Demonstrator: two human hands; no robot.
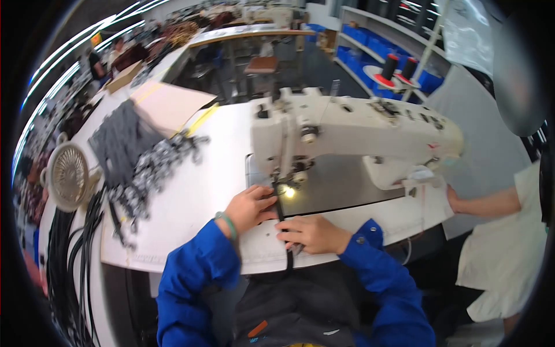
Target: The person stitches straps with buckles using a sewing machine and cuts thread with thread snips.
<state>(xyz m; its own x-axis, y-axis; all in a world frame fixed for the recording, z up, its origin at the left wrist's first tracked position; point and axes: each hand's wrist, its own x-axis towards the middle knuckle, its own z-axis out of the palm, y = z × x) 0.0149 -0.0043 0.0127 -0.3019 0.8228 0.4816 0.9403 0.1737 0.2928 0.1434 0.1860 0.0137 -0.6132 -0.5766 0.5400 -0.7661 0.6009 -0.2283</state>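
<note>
A narrow black strip (280, 209) runs from under the needle area of a white sewing machine (341, 124) down over the table's front edge. My left hand (250, 209), with a green bangle at the wrist, has its fingers closed at the strip's left side, just below the needle. Nearer to me, my right hand (315, 233) pinches the strip from the right, with a small greyish bit showing under the fingers. A small lamp (288, 191) shines beside the needle.
Grey fabric strips (121, 141) and a patterned grey-white pile (153, 168) lie at the left, near a small fan (69, 176) and hanging black cords (58, 260). Thread cones (388, 70) stand behind the machine. At the right, another person's hand (454, 200) touches the table's end.
</note>
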